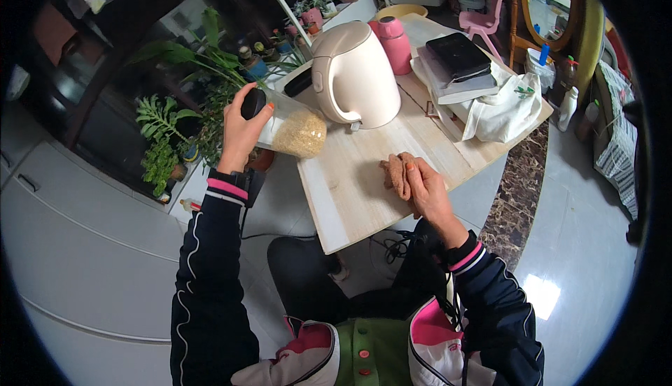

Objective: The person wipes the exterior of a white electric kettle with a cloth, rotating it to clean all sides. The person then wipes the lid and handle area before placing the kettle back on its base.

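Note:
My left hand (244,126) grips the black lid of a clear jar (299,129). Pale yellow grain fills the jar's lower part, and its base leans towards the right by the table's left edge. In my right hand (430,189) is a bunched brown cloth (398,175), held low over the near part of the wooden-topped table (346,197). A cream electric kettle (362,81) stands between and beyond my hands, its handle facing me. Whether the jar's base touches the tabletop, I cannot tell.
Behind the kettle stands a pink bottle (395,45). A black case (458,55) and books rest on a white cloth bag (506,110) at the right. Potted plants (163,139) line the window sill. Cables (396,247) hang under the table; a pink chair (483,18) stands farther back.

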The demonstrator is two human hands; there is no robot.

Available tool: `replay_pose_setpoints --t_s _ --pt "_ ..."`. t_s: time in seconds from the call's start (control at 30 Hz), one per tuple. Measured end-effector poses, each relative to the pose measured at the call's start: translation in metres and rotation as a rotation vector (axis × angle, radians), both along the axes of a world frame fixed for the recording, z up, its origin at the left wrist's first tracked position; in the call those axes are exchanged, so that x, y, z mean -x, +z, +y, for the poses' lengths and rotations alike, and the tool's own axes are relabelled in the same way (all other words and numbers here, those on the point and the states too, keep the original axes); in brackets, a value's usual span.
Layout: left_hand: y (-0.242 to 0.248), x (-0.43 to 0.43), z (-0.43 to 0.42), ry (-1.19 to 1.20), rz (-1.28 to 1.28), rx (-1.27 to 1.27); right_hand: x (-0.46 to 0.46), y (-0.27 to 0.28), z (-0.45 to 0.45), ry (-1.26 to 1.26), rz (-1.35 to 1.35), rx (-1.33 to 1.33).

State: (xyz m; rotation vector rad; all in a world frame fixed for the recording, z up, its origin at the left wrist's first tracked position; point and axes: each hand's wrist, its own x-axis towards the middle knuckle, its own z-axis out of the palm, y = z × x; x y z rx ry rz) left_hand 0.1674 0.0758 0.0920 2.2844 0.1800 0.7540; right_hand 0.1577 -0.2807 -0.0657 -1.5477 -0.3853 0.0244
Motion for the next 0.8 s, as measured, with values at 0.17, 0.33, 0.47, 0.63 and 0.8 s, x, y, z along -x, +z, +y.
replay_pose_setpoints --t_s 0.17,0.33,0.47,0.63,0.8 --pt "-0.012 -0.058 -0.002 0.123 0.094 -0.278 -0.007 -0.015 0.005 -0.011 -0.171 0.125" --pt "-0.024 -0.107 0.014 0.094 0.117 -0.376 -0.003 -0.003 0.003 0.005 -0.122 0.16" --pt "-0.03 -0.131 0.002 -0.005 0.18 -0.41 -0.003 -0.003 -0.001 0.007 -0.116 0.186" --pt "-0.036 -0.155 0.01 -0.052 0.17 -0.458 -0.002 -0.006 -0.001 0.009 -0.112 0.183" --pt "-0.037 -0.156 0.026 -0.036 0.147 -0.54 -0.005 -0.006 0.003 0.018 -0.156 0.171"
